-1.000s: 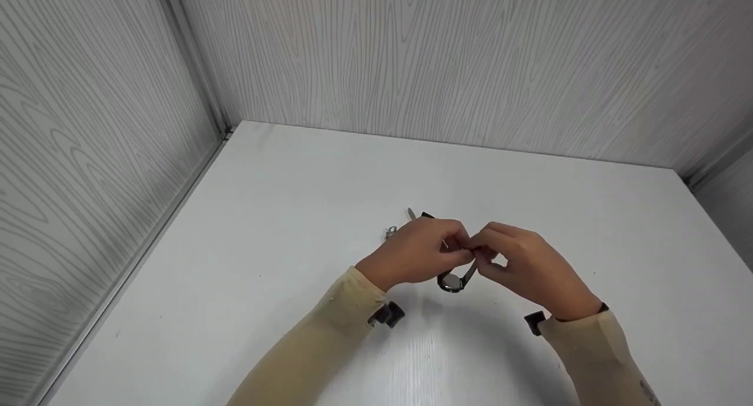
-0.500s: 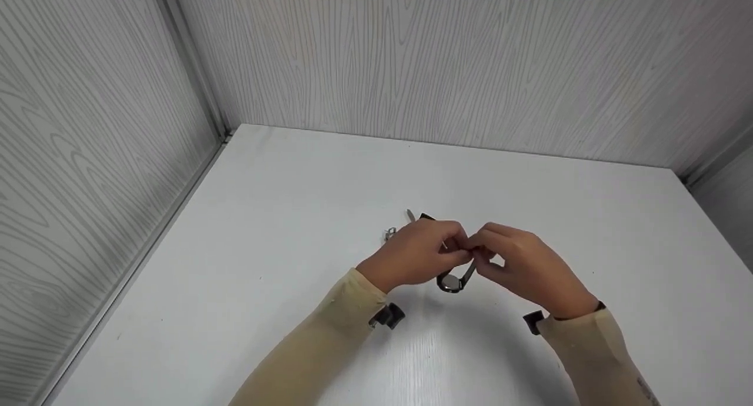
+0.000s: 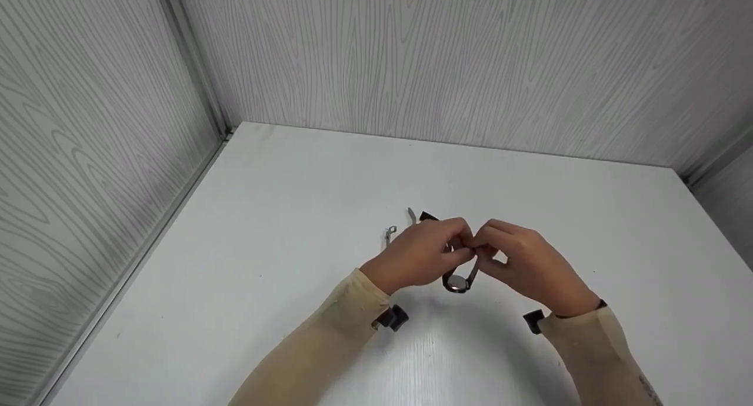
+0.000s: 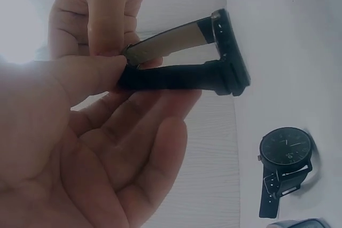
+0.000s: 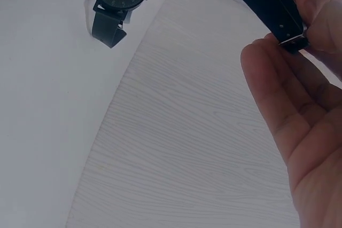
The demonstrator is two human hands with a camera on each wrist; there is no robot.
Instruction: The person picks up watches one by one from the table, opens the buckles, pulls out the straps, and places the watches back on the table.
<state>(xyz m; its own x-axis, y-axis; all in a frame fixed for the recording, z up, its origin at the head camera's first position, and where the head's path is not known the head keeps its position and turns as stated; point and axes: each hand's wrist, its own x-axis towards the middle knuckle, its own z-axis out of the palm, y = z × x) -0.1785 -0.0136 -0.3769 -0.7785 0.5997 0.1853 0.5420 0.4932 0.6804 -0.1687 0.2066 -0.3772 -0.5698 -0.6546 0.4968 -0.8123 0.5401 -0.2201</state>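
Both hands hold one wristwatch [image 3: 457,283] in front of the body, its strap bent into a loop and its case hanging at the near end. My left hand [image 3: 419,253] pinches the dark strap [image 4: 165,77] between thumb and fingers. Meeting it fingertip to fingertip, my right hand [image 3: 526,265] pinches the buckle end of the strap, and its fingers lie beside the metal buckle [image 5: 294,42] in the right wrist view. The strap's inner side is tan. Fingers hide most of the join.
A second watch [image 4: 286,147], black with a round dial, lies on the white table [image 3: 282,194]. Beyond my left hand show a metal clasp-like piece [image 3: 390,232] and a grey strip [image 3: 412,215], both partly hidden. Wood-grain panels [image 3: 376,59] enclose the table.
My left hand and the watch case have shifted slightly right. More of the metal piece behind my left wrist shows. Both hands keep their pinch on the strap.
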